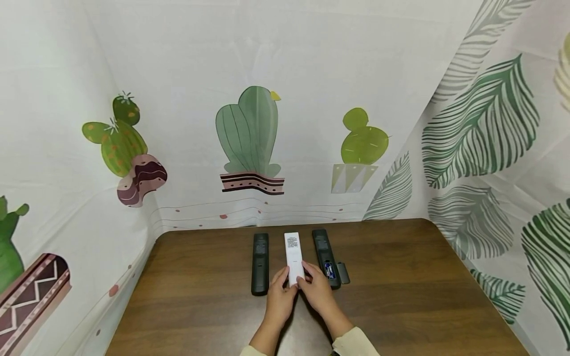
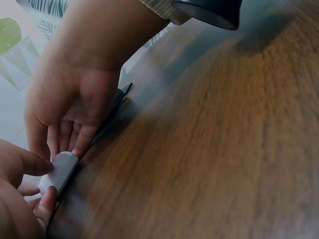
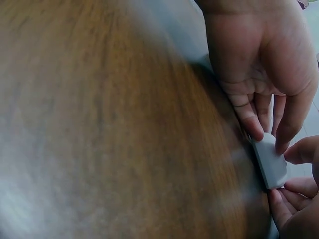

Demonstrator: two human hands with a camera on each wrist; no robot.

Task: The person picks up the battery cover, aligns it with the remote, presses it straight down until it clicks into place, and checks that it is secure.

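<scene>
Two hands share one hold in my head view: the left hand (image 1: 279, 295) and the right hand (image 1: 318, 290) both pinch the near end of a slim, white plastic remote control (image 1: 294, 252) between thumb and fingers, from either side. It sits around the middle of the brown, wood-grained table (image 1: 200, 301), pointing toward the far edge, its back turned up to me. I can make out a block of dark print on that back, too small for me to read; the underside is hidden, and I cannot tell whether it touches the wood or is raised slightly.

On my left-wrist feed only the rounded near end shows between the fingers, and the left hand is cut off by the frame; on the right-wrist feed the right hand is cropped likewise. A dark, rounded object (image 2: 212, 12) by the right sleeve runs out of the top.

Left of the white one, a long black remote control (image 1: 260, 259) lies with its back up. Toward the table's right edge, a second black remote control (image 1: 321, 242) lies at a slant, its battery bay uncovered, with blue wrapping (image 1: 329, 270) showing; I cannot count the cells. Just beside it rests a dark, flat cover (image 1: 343, 273).
</scene>
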